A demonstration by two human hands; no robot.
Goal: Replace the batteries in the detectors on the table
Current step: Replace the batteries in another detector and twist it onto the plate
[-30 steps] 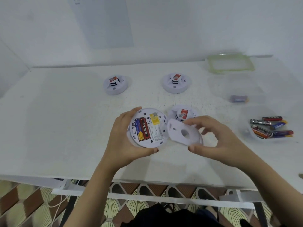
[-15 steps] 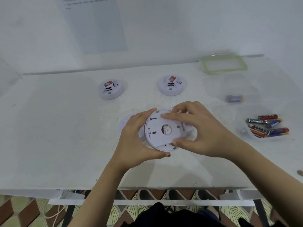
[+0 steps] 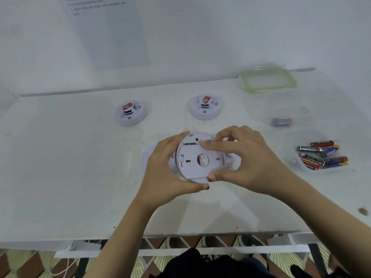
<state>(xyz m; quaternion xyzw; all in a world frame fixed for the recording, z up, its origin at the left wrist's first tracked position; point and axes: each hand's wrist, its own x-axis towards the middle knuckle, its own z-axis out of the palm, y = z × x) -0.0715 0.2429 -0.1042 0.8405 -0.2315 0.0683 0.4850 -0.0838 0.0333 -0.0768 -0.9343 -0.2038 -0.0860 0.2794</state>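
Head view showed me the closing step on one unit. The round white plastic detector (image 3: pixel 192 178) was held over the white desk (image 3: pixel 70 177), near its front edge and tilted towards me, back side up. Its round white back plate (image 3: pixel 192 155) lay over the battery bay, and a red label showed through the plate's centre hole. I judged the plate was being seated or turned to lock; whether its tabs had caught I could not tell. As I read it, the next move called for a short twist with the rims kept flush. After that, this unit would go down and the back-left white detector (image 3: pixel 130 114) or the back-right white detector (image 3: pixel 206 107) would be next.

The left hand (image 3: pixel 166 169) cupped the held detector's left rim, its fingers (image 3: pixel 176 140) curled over the top edge and the thumb hooked under the lower edge. The right hand (image 3: pixel 249 157) pinched the plate, fingers (image 3: pixel 212 145) bent and pressed on its upper part, thumb against the lower rim. Neither hand was spread wide. Loose red, blue and black cylindrical batteries (image 3: pixel 321 155) lay in a clear bowl (image 3: pixel 301 135) to the right, well apart from both hands.
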